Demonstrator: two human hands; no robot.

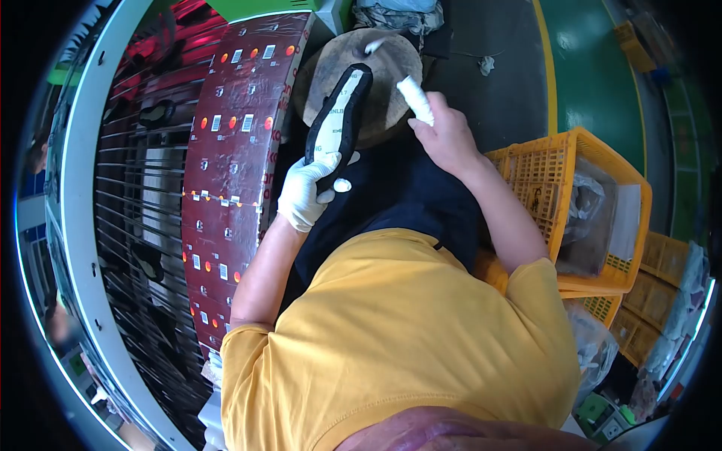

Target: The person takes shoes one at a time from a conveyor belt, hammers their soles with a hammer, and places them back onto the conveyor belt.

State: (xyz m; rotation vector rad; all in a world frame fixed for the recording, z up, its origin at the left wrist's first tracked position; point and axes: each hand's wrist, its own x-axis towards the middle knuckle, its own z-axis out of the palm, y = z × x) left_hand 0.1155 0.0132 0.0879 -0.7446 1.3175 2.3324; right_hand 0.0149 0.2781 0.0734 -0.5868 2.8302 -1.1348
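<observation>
My left hand (pixel 307 192), in a white glove, grips a black shoe upper (pixel 358 113) by its near end. The shoe is bottom up, with a printed white insole board (pixel 335 124) along its middle. Its far end lies over a round, worn wooden block (pixel 398 64); I cannot tell whether they touch. My bare right hand (pixel 449 135) is closed around the white-wrapped handle of a hammer (pixel 414 99). The hammer's shaft and head are blurred above the block, beyond the shoe's far end.
At my left stands a long surface covered in dark red printed sheeting (pixel 233 150), beside a rack of dark bars (pixel 143 195) holding shoe pieces. Stacked yellow plastic crates (pixel 568 173) with plastic bags inside stand close by my right arm. A yellow line (pixel 547 68) crosses the floor.
</observation>
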